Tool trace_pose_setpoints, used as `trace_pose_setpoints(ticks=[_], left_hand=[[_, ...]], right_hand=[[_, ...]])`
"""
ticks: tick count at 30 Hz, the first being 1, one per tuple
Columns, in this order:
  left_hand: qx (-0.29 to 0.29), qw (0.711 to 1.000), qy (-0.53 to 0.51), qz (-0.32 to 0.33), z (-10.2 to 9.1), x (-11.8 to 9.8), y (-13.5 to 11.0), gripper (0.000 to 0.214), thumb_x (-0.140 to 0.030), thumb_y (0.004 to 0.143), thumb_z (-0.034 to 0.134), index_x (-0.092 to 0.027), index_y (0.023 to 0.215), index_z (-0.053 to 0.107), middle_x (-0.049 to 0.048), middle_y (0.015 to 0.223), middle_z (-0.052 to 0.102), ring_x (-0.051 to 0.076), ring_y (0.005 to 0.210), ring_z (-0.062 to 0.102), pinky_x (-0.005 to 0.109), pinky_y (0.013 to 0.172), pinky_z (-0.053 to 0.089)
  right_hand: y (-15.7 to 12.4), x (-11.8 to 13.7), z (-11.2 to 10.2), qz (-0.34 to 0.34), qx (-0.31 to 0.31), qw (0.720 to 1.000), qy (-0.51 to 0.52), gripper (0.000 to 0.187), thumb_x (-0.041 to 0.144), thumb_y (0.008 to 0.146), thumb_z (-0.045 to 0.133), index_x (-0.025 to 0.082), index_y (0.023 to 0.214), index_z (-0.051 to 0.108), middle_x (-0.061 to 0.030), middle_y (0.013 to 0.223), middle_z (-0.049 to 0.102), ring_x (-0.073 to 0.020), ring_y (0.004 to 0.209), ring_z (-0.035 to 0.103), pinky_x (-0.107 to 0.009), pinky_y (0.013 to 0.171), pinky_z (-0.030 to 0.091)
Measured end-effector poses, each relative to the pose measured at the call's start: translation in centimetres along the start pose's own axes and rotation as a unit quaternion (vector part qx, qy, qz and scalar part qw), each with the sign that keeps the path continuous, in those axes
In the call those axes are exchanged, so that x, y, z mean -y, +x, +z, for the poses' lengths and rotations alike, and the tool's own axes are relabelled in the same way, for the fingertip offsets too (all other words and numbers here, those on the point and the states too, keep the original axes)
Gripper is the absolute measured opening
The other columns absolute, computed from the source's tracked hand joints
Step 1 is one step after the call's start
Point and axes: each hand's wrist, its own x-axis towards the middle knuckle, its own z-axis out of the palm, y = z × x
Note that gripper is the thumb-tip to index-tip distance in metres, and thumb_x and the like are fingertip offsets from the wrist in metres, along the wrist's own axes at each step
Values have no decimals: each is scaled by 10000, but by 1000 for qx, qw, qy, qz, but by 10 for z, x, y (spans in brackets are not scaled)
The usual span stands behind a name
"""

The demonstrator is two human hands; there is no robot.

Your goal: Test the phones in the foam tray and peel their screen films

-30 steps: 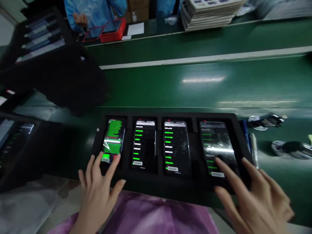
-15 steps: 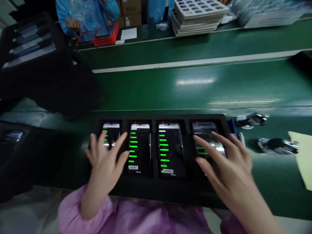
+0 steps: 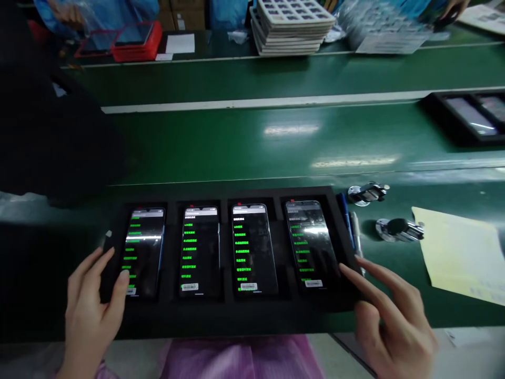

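A black foam tray point(image 3: 221, 316) lies on the near green bench with several lit phones in its slots, all showing green menu text. My left hand point(image 3: 89, 310) rests open at the tray's left end, its fingertips beside the bottom of the leftmost phone point(image 3: 144, 250). At the tray's front right corner my right hand point(image 3: 389, 318) is open, its forefinger stretched toward the lower edge of the rightmost phone point(image 3: 310, 245). Neither hand holds anything. The two middle phones point(image 3: 201, 247) point(image 3: 252, 247) lie untouched.
Two pens point(image 3: 353, 231) lie along the tray's right edge, two metal fixtures point(image 3: 398, 229) beyond them, then a yellow sheet point(image 3: 461, 252). Another tray of phones point(image 3: 469, 118) rides the belt at right. A dark bulk point(image 3: 55, 142) fills the left. Stacked trays point(image 3: 290, 23) and a red case point(image 3: 136, 45) stand at the back.
Both hands have drawn back from over the phones to the tray's front corners. The view has swung right, bringing in the yellow sheet and the far tray.
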Motion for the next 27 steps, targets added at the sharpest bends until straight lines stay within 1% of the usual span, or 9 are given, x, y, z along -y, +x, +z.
trace_pose_setpoints(ticks=[6, 8, 10, 12, 14, 16, 20, 23, 27], left_hand=[[-4, 1000, 5, 23, 0, 2, 0, 587, -562, 1076, 605, -196, 1534, 643, 193, 1602, 597, 428, 1499, 568, 649, 1263, 471], [0, 1000, 8, 23, 0, 2, 0, 566, -548, 1083, 600, -200, 1526, 647, 194, 1598, 598, 431, 1501, 566, 657, 1251, 486], [4, 1000, 11, 21, 0, 1, 0, 554, -538, 1089, 594, -200, 1524, 646, 197, 1598, 595, 436, 1508, 558, 667, 1254, 480], [2, 1000, 11, 23, 0, 0, 0, 550, -524, 1093, 591, -196, 1532, 635, 200, 1607, 584, 435, 1517, 549, 667, 1273, 460], [2, 1000, 10, 21, -1, -1, 0, 549, -522, 1094, 589, -195, 1533, 631, 198, 1610, 580, 430, 1518, 549, 658, 1284, 452], [5, 1000, 11, 17, -1, -1, -1, 534, -520, 1094, 586, -203, 1521, 640, 188, 1611, 580, 424, 1517, 549, 650, 1286, 454], [-5, 1000, 9, 17, 0, 0, 0, 514, -530, 1077, 599, -237, 1493, 673, 151, 1580, 615, 431, 1486, 581, 667, 1262, 481], [-25, 999, 5, 23, 2, -3, 1, 511, -544, 1061, 615, -312, 1513, 671, 90, 1551, 653, 448, 1452, 609, 719, 1242, 491], [-33, 999, -3, 14, 1, -12, 1, 474, -510, 1074, 622, -498, 1547, 611, -59, 1576, 647, 415, 1457, 612, 728, 1244, 498]], right_hand=[[5, 1, 5, -10, 7, 1000, -3, 307, 197, 1094, 621, 247, 1383, 710, -103, 1376, 692, -257, 1210, 673, -403, 1061, 525], [13, -5, 12, 1, 21, 999, -27, 415, 352, 1089, 682, 228, 1485, 656, -149, 1451, 662, -331, 1286, 651, -488, 1078, 528], [25, -17, 19, -9, 51, 998, -47, 688, 608, 1066, 656, 180, 1599, 573, -237, 1612, 538, -470, 1409, 565, -632, 1074, 512], [38, -31, 25, -36, 55, 997, -41, 689, 706, 1038, 630, 200, 1503, 673, -233, 1680, 477, -537, 1463, 506, -700, 1048, 509], [49, -41, 26, -52, 20, 998, -21, 310, 523, 1049, 716, 268, 1205, 798, -143, 1567, 621, -469, 1425, 572, -651, 1059, 532], [53, -40, 21, -51, -17, 999, 1, 10, 277, 1020, 778, 288, 1021, 779, -61, 1364, 745, -352, 1290, 678, -539, 1047, 565], [34, -18, 5, -45, 10, 998, 39, 134, 157, 1066, 654, 253, 1070, 748, -43, 1249, 759, -216, 1023, 744, -380, 884, 595], [12, -8, -1, -65, 55, 996, 36, 243, 206, 1120, 525, 217, 1157, 766, -102, 1358, 714, -261, 1169, 704, -407, 947, 576], [-1, -11, 3, -76, 61, 995, 3, 311, 252, 1127, 521, 197, 1331, 749, -153, 1552, 602, -333, 1346, 617, -480, 1075, 531]])
